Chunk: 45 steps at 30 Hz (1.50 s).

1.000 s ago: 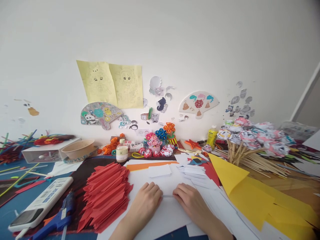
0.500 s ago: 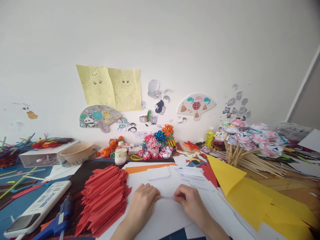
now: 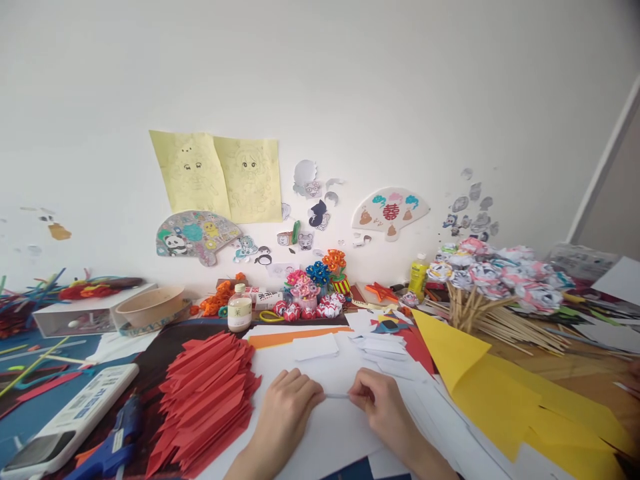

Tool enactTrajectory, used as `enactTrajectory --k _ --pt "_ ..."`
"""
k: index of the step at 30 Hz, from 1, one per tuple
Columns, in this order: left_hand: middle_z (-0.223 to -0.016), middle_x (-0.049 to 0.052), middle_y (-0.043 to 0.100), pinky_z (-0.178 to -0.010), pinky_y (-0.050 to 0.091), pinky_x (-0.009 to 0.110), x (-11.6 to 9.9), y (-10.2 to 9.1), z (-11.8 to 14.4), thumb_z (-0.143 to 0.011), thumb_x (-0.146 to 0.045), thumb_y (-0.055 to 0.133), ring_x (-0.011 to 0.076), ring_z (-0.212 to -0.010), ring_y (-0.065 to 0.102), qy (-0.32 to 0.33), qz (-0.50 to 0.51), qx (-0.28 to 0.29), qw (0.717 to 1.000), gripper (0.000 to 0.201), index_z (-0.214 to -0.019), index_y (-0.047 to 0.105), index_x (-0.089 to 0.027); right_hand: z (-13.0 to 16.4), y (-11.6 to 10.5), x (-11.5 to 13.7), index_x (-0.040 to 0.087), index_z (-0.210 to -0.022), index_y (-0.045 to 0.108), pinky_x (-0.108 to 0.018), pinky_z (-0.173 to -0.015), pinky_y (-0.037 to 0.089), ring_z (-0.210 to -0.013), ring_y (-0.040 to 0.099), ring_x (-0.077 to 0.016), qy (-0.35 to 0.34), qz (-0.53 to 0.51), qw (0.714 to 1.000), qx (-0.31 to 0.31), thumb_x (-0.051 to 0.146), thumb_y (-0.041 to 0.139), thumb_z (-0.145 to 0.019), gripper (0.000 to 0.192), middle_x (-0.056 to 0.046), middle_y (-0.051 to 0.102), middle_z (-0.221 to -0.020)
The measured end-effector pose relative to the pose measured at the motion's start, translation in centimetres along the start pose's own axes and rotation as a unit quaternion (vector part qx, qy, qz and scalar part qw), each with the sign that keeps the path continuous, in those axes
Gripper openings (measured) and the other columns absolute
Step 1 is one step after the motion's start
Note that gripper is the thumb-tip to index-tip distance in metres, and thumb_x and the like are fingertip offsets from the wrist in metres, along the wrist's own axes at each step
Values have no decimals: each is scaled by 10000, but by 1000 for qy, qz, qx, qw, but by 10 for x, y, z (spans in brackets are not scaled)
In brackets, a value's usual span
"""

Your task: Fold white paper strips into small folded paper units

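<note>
Between my two hands a narrow white paper strip (image 3: 337, 396) is held level, just over the large white paper sheets (image 3: 340, 433). My left hand (image 3: 287, 407) is closed, pinching the strip's left end. At the other end, my right hand (image 3: 383, 400) grips it between thumb and fingers. Beyond the hands lies a small white paper rectangle (image 3: 315, 347), with a fanned row of white paper slips (image 3: 380, 343) to its right. Left of my left hand is a pile of folded red paper pieces (image 3: 207, 393).
Yellow paper sheets (image 3: 525, 400) spread on the right, near bamboo sticks (image 3: 520, 327) and paper flowers (image 3: 500, 273). A blue glue gun (image 3: 115, 440) and a white power strip (image 3: 75, 420) lie at left. Behind stands a small bottle (image 3: 239, 310).
My hands stay nearly in place, still holding the white strip, which now shows as a slightly clearer thin line. The view has shifted a little.
</note>
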<state>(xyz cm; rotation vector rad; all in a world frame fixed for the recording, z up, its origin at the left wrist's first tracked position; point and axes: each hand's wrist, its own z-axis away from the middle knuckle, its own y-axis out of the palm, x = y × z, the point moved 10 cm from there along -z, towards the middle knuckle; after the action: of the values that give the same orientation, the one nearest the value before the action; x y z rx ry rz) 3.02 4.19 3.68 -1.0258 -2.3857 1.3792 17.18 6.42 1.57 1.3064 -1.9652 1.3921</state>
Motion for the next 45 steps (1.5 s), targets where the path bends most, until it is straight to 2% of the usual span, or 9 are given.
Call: enactTrajectory --k 9,13,24,28,34,37,39,42,45 --pt "-702 17 619 -616 349 302 -7 -1 0 -935 -251 434 172 -675 537 19 12 13 1000 236 -760 583 -198 0 16 9 199 -687 669 -247 -596 398 -647 559 -157 -14 16 998 65 211 654 -750 66 -3 651 -686" --pt "-744 5 634 -637 354 301 -5 3 -1 -916 -232 479 173 -707 545 2 33 19 999 153 -811 588 -209 2 16 7 182 -599 628 -239 -573 388 -601 540 -143 -15 3 998 55 169 619 -773 175 2 611 -621" --pt "-713 6 624 -631 350 302 12 4 -2 -882 -190 492 180 -684 533 -61 34 3 998 150 -747 555 -207 -2 9 2 174 -669 667 -243 -593 430 -614 592 -162 -1 -16 999 31 141 599 -752 112 -15 660 -648" --pt "-750 13 640 -665 375 300 29 5 -1 -911 -231 451 188 -726 561 -95 44 2 994 182 -785 582 -218 -4 -2 -4 178 -636 647 -246 -572 422 -601 583 -165 -20 16 1000 -8 124 549 -750 160 -16 646 -631" --pt "-844 38 644 -731 380 327 59 -1 -2 -932 -239 373 210 -813 555 -141 -11 -15 990 228 -865 588 -206 -12 -88 -46 171 -827 701 -323 -692 472 -740 623 -224 39 42 971 -230 287 521 -778 220 -84 692 -838" --pt "-965 36 639 -780 363 336 64 5 -14 -862 -136 431 222 -923 540 -132 -48 8 990 195 -961 581 -211 -23 -120 -78 161 -753 733 -329 -666 474 -743 613 -238 79 -7 963 -258 325 588 -686 229 -92 678 -800" --pt "-1031 44 622 -790 352 338 69 13 -23 -809 -86 450 229 -974 527 -132 -80 34 987 270 -1014 576 -208 -32 -122 -109 134 -832 735 -297 -529 439 -563 565 -189 155 -109 955 -228 348 634 -644 302 -58 645 -648" --pt "-1083 65 599 -829 335 339 76 24 -30 -785 -77 456 234 -1039 502 -140 -108 58 983 316 -1053 574 -196 -46 -110 -128 111 -1016 682 -239 -448 367 -471 488 -127 168 -271 930 -184 368 714 -597 492 8 564 -543" --pt "-1123 68 586 -858 319 338 82 31 -28 -803 -102 458 232 -1068 488 -156 -107 49 981 314 -1083 565 -199 -49 -105 -138 91 -928 678 -209 -395 284 -414 417 -84 165 -294 919 -204 451 735 -583 501 13 543 -532"
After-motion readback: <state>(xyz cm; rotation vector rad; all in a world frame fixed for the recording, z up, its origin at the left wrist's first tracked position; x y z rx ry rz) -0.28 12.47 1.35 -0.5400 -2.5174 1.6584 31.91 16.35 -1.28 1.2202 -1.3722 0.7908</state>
